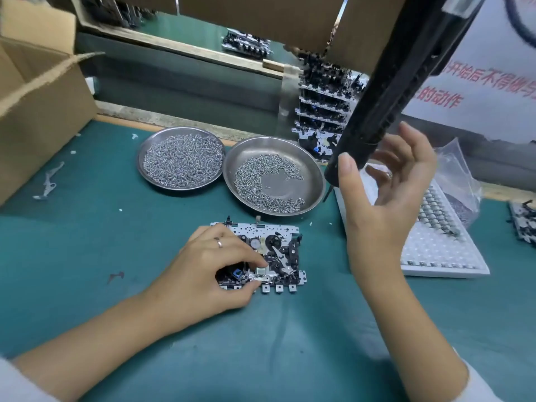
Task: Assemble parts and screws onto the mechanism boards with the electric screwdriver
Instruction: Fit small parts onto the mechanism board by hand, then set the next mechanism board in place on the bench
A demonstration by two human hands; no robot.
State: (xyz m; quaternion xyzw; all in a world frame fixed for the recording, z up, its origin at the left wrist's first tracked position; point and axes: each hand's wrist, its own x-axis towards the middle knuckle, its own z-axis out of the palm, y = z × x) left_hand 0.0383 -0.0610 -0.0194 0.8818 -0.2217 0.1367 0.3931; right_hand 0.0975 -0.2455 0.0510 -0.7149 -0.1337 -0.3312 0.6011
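left hand [208, 265] pinches mechanism board [269, 256] — right hand [383, 192] opens beside screwdriver [385, 91].

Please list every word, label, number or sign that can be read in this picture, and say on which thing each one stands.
"开始后不得做与": red characters, upper line on the white banner at the right; both ends are cut off.
"的动作": red characters, lower line on the same banner; its beginning is hidden behind the electric screwdriver.
Mechanism board, screw dishes, cardboard box: no readable text.
Label at the screwdriver's top: too blurred to read.
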